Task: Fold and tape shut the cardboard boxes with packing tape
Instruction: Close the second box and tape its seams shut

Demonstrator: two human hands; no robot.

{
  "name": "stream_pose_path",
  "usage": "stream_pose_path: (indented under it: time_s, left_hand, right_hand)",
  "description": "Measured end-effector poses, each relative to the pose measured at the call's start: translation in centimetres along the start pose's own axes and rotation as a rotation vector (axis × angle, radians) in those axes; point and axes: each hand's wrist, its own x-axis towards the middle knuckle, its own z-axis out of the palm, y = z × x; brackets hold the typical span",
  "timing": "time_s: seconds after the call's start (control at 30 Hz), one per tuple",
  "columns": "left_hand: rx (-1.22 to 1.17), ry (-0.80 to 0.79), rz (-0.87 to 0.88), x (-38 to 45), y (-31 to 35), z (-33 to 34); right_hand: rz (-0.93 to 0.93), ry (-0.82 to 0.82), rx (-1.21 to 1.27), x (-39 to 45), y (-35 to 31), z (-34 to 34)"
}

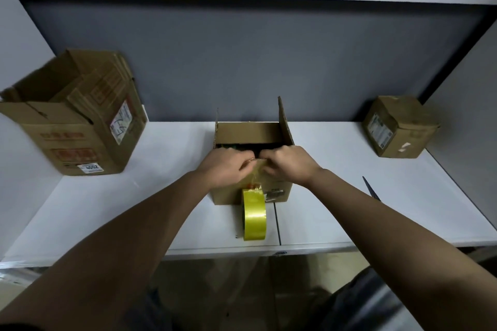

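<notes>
A small open cardboard box point(277, 191) stands in the middle of the white table, its far and right flaps upright. Both hands meet over its near edge. My left hand point(226, 168) and my right hand point(289, 164) each pinch the end of a clear tape strip point(255, 174). The strip runs down the box's front to a yellow roll of packing tape point(254, 216), which stands on edge on the table against the box. Dark contents show inside the box.
A larger open cardboard box point(75, 121) sits at the left of the table. A small taped box point(398, 126) sits at the far right. Scissors point(371, 188) lie right of my right forearm. A grey partition stands behind the table point(336, 196).
</notes>
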Motion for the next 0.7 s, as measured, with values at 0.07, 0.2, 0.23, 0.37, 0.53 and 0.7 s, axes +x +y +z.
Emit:
stream_pose_path:
  time_s: [0.07, 0.2, 0.23, 0.37, 0.53, 0.7]
  left_hand:
    - [0.090, -0.025, -0.036, 0.2, 0.5, -0.1]
    - [0.161, 0.006, -0.122, 0.9, 1.0, 0.2]
    - [0.165, 0.012, -0.135, 1.0, 1.1, 0.3]
    - [0.249, 0.005, -0.152, 1.2, 1.7, 0.2]
    - [0.310, 0.041, -0.244, 1.2, 2.6, 0.8]
    - [0.314, 0.108, -0.221, 0.6, 3.0, 1.4]
  right_hand:
    - [0.038, -0.040, -0.109, 0.1, -0.5, 0.0]
    - [0.149, -0.038, -0.107, 0.7, -1.2, -0.1]
    - [0.156, -0.042, -0.100, 0.8, -1.3, -0.1]
    - [0.111, -0.073, -0.096, 0.3, -1.2, -0.2]
    - [-0.010, 0.414, 0.053, -3.3, 0.0, 0.1]
    - [0.296, 0.684, 0.192, -10.2, 2.9, 1.9]
